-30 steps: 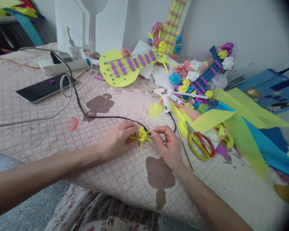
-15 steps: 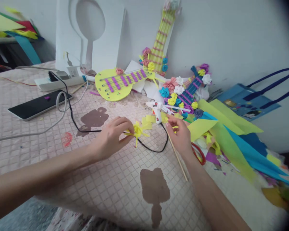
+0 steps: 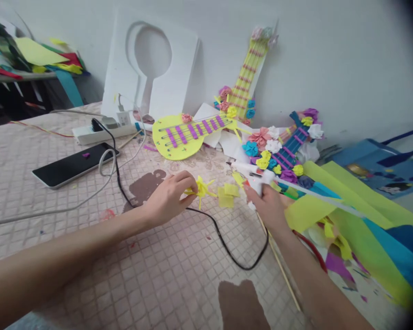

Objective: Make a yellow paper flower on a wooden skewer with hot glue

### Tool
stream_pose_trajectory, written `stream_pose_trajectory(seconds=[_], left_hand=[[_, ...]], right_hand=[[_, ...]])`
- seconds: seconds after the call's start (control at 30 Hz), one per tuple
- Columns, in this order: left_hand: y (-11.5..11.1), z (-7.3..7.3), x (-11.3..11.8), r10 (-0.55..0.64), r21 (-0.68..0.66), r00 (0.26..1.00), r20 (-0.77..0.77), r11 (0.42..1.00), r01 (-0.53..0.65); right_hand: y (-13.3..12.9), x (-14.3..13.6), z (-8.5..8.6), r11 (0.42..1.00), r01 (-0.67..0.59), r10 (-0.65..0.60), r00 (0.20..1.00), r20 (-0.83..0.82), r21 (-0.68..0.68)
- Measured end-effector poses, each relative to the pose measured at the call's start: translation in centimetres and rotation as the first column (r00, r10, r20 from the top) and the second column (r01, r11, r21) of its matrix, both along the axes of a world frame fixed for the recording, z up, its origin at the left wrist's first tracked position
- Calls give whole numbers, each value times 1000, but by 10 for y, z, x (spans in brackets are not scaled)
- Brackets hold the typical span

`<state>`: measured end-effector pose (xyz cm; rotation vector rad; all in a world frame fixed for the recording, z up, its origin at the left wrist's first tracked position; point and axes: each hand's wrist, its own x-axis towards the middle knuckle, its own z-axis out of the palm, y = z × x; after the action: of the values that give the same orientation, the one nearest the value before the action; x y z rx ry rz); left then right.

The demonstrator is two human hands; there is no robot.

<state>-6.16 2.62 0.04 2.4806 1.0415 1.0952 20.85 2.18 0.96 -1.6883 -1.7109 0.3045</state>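
My left hand (image 3: 174, 195) is closed in a pinch on a yellow paper flower (image 3: 203, 187) with thin spread strips. My right hand (image 3: 268, 206) is wrapped round the handle of a white hot glue gun (image 3: 253, 174), whose nozzle points left. A long glue stick (image 3: 326, 198) sticks out of its back. Its black cord (image 3: 223, 236) loops over the table below both hands. Between the hands lie small yellow paper squares (image 3: 226, 196). A thin wooden stick (image 3: 282, 268) rests under my right forearm.
Behind the hands are a yellow paper guitar (image 3: 179, 140), a blue guitar with paper flowers (image 3: 289, 149) and a taller yellow guitar neck (image 3: 249, 73). A phone (image 3: 72, 165) and power strip (image 3: 101, 133) lie left. Crepe paper sheets (image 3: 371, 229) and a blue bag (image 3: 375, 167) are right.
My right hand has taken hold of the glue gun and lifted it off the table. My left hand still pinches the yellow flower. The view has shifted.
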Motion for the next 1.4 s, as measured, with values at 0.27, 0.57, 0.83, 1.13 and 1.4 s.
stream_pose_trajectory(seconds=[0.27,0.57,0.83,1.13,1.4], left_hand=[[5,-8,-3,-3,8,996,-86,1000,4],[-5,-5,2,31,182,978,-206,983,7],[-10,-6,0,15,234,963,-269,971,50],[-9,-7,0,41,235,968,-249,972,19],[-11,-4,1,-27,-104,997,69,994,34]], right_hand=[[-85,-20,20,988,-156,157,964,215,-24],[-79,-44,25,943,-326,283,891,356,67],[-78,-49,23,946,-322,286,880,379,33],[-89,-46,28,947,-321,298,877,378,-2],[-78,-19,17,998,-60,52,970,238,26]])
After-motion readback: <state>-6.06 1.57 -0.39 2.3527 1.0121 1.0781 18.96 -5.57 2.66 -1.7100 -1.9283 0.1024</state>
